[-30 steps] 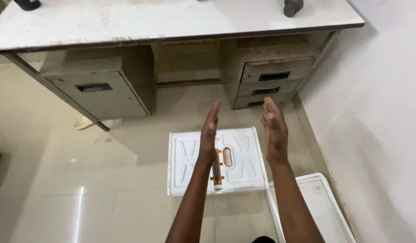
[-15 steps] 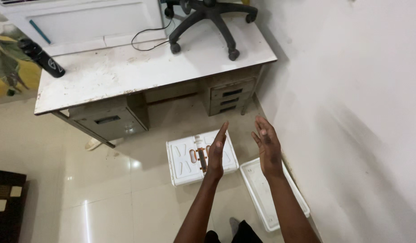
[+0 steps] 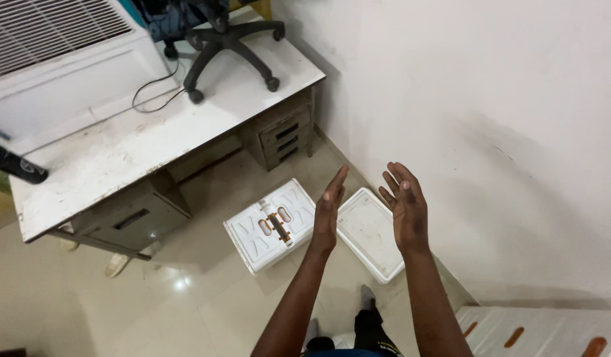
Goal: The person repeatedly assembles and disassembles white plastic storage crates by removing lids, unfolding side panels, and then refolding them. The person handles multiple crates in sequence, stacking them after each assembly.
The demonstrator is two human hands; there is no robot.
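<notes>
A person's left hand [image 3: 328, 210] and right hand [image 3: 404, 205] are raised palms facing each other, fingers straight and close together, holding nothing, above a white folded plastic crate [image 3: 271, 226] with an orange-and-dark latch lying flat on the tiled floor [image 3: 206, 297]. Just right of the crate, touching its edge, lies a white tray-like lid [image 3: 371, 235] against the wall [image 3: 484, 132]. Beyond the crate stands a worn white desk [image 3: 120, 155] with drawers, an office chair base [image 3: 219, 39] resting on top of it.
</notes>
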